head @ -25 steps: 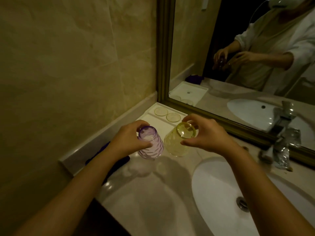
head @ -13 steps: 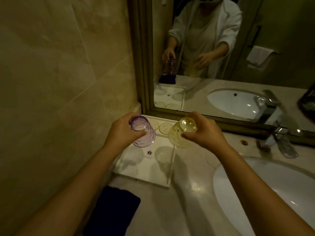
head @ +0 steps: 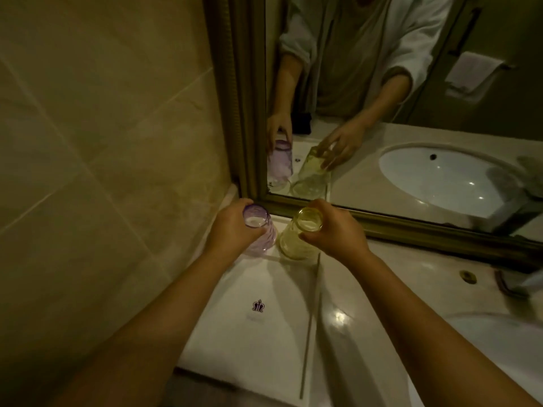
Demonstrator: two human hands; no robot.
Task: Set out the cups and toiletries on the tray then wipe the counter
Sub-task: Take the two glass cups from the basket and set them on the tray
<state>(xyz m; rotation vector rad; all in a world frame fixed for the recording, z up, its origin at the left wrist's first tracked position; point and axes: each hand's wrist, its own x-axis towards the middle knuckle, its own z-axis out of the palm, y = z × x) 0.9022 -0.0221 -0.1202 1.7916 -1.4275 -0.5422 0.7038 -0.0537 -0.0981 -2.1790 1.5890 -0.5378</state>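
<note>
A purple glass cup (head: 258, 227) is upside down at the far left end of the white tray (head: 258, 333), and my left hand (head: 232, 230) grips it around the upturned base. Beside it on the right, a yellow glass cup (head: 299, 239) is also inverted at the tray's far end, held by my right hand (head: 335, 230). Both cups sit just in front of the mirror frame; their rims are at the tray surface. The tray bears a small purple crown logo (head: 259, 306). No toiletries are in sight.
The gold-framed mirror (head: 382, 221) runs along the back of the marble counter (head: 352, 318). A white sink basin (head: 499, 327) lies at the right, with a faucet base (head: 511, 283) near the mirror. A tiled wall closes the left side.
Both hands carried the cups forward from above the counter to the far end of the tray and lowered them there, next to the mirror. The view moved closer to the tray.
</note>
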